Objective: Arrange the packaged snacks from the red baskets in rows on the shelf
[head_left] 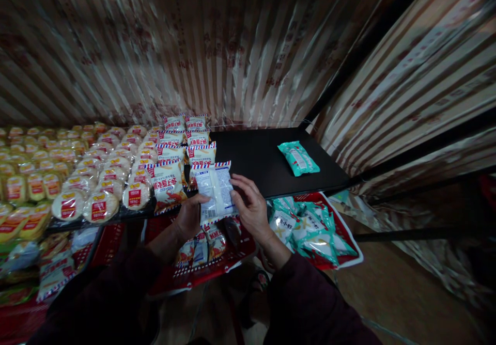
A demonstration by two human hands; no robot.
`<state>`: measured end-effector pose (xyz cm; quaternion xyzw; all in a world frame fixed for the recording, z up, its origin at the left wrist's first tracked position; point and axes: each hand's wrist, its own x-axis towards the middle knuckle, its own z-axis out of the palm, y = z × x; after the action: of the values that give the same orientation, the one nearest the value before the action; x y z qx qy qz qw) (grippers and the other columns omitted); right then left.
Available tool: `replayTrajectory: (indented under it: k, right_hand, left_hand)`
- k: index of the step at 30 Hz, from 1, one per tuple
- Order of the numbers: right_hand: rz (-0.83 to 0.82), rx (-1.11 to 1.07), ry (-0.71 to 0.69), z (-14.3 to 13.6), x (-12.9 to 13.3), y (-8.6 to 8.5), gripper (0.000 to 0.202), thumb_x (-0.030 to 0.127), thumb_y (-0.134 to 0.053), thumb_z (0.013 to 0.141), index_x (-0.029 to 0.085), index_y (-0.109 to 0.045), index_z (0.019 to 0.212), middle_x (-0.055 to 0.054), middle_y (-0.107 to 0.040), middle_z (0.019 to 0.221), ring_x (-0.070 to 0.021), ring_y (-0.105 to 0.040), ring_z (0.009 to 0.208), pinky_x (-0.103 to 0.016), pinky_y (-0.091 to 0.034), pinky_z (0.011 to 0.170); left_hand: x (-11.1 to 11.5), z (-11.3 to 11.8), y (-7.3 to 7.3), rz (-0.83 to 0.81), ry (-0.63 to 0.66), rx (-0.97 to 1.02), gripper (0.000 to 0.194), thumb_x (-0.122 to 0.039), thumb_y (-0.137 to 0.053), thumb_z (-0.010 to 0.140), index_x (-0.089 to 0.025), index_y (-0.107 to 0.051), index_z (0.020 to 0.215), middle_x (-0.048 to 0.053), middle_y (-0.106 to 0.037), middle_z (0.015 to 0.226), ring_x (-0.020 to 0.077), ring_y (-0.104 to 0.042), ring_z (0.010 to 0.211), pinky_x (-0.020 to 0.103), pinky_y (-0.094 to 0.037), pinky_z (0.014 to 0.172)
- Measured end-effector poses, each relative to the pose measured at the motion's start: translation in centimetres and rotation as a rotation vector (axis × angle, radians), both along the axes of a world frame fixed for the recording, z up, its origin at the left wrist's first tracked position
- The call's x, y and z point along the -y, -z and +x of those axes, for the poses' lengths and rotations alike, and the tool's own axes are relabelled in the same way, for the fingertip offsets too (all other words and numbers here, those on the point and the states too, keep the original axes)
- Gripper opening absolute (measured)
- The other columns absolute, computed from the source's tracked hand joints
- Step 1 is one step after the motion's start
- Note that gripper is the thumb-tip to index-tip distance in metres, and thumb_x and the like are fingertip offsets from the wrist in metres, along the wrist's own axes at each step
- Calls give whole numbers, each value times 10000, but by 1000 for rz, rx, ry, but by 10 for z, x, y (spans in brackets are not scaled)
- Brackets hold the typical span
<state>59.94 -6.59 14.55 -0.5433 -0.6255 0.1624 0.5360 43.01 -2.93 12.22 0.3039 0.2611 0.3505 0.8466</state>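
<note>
Between my hands is a white snack bag (pixel 215 190) with a red-and-blue striped edge, its printed back and barcode facing me. My left hand (pixel 189 216) grips the lower left side, thumb on the front. My right hand (pixel 251 203) holds the right edge, its fingers curved along that side. Just beyond and to the left, matching snack bags (pixel 169 182) stand in two rows on the black shelf (pixel 248 154). Below my hands, a red basket (pixel 201 272) holds more of these striped bags.
A teal packet (pixel 298 158) lies on the shelf's right part. A second red basket (pixel 349 254) at right holds teal-and-white packets. Round wrapped cakes (pixel 101 206) and yellow wrapped cakes (pixel 17 190) fill the left. A black frame post (pixel 349 61) slants at right, before striped plastic sheeting (pixel 174 40).
</note>
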Motion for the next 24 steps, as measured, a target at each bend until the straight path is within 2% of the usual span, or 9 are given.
replayTrajectory:
  k: [3, 7, 12, 16, 20, 24]
  right_hand:
    - [10, 5, 46, 3, -1, 2, 223, 240, -507, 890, 261, -673, 1038, -81, -616, 1177, -201, -569, 1113, -383, -451, 965]
    - [6, 23, 34, 6, -2, 7, 230, 218, -478, 899, 248, -690, 982, -80, -620, 1179, -196, -582, 1097, -375, -458, 958]
    - [22, 111, 35, 6, -2, 9, 245, 198, -466, 901, 245, -676, 1018, -79, -640, 1177, -208, -577, 1097, -402, -454, 961]
    - [30, 216, 104, 7, -5, 13, 244, 177, -475, 888, 227, -662, 1037, -89, -640, 1146, -217, -566, 1075, -418, -459, 944]
    - [14, 265, 174, 9, -8, 17, 240, 163, -494, 862, 198, -659, 1033, -102, -625, 1010, -219, -572, 976, -386, -499, 857]
    - [12, 211, 136, 10, -10, 19, 250, 147, -468, 861, 195, -641, 1035, -86, -619, 947, -197, -596, 906, -340, -519, 796]
  left_hand:
    - [0, 10, -6, -110, -23, 53, 620, -210, -562, 674, -178, -512, 1291, 70, -690, 1117, 289, -626, 1052, 468, -430, 955]
    - [3, 14, -5, -150, -59, 79, 699, -150, -557, 664, -207, -435, 1350, 59, -666, 1171, 272, -609, 1088, 459, -416, 981]
    - [4, 14, -4, -147, -38, 111, 688, -126, -545, 688, -203, -414, 1359, 64, -656, 1181, 262, -601, 1097, 454, -402, 996]
    - [4, 14, -7, -143, -17, 187, 660, -138, -546, 700, -195, -419, 1344, 67, -658, 1157, 254, -607, 1073, 440, -410, 983]
    - [3, 12, -8, -134, 19, 222, 605, -200, -556, 731, -216, -431, 1323, 63, -659, 1122, 233, -622, 1023, 416, -440, 941]
    - [2, 10, -6, -95, 52, 219, 625, -228, -556, 739, -238, -406, 1346, 66, -655, 1107, 224, -625, 990, 420, -454, 914]
